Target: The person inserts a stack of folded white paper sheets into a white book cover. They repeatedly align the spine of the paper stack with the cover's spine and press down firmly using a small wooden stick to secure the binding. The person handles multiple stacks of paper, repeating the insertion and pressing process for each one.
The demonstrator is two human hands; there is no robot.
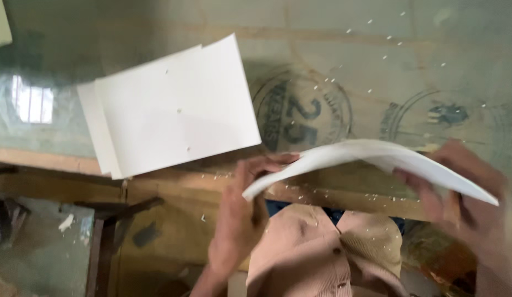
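We hold a bowed sheaf of white paper (371, 159) above the near edge of the glass worktop (377, 66), left hand (239, 214) and right hand (465, 187) with fingers closed on its ends. A white paper stack (173, 110) lies further left.

Your right hand (467, 187) is smeared by motion blur, and the bent white sheet (377, 159) hides its fingertips. The sheet also covers part of your left hand (239, 212), whose forearm runs off the bottom edge.
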